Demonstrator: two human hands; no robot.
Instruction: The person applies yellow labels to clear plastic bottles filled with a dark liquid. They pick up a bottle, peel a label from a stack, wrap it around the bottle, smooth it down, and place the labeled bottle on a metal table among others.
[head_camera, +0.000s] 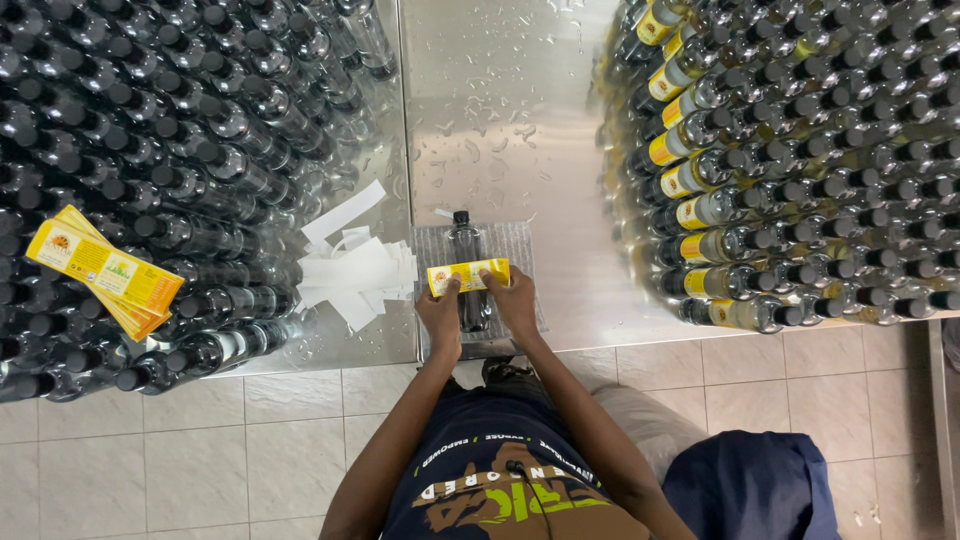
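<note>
A small dark bottle with a black cap (465, 240) lies on a ribbed clear mat (520, 245) at the near edge of a wet steel table (500, 110). A yellow label (468, 275) is stretched across the bottle's middle. My left hand (440, 318) presses the label's left end and my right hand (513, 298) presses its right end, both holding the bottle. A loose heap of white backing strips (350, 268) lies just left of my left hand.
Many unlabelled dark-capped bottles (170, 150) are packed on the left of the table, with a stack of yellow labels (105, 270) resting on them. Labelled bottles (800, 160) fill the right side. A blue cloth-covered seat (750, 485) stands on the tiled floor.
</note>
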